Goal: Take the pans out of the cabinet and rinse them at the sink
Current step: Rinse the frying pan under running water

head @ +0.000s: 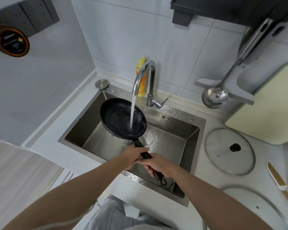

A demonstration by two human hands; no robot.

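Black frying pan (pixel 123 118) held over stainless sink (pixel 192 138), bowl tilted up toward far left, long handle running down-right toward person. Left hand (pixel 131 156) grips handle nearer bowl; right hand (pixel 158 165) clenched round handle end. Faucet (pixel 144 75) stream strikes pan interior. Yellow dish soap bottle (pixel 142 77) behind faucet. Glass lid (pixel 229 151) flat on counter, right of sink.
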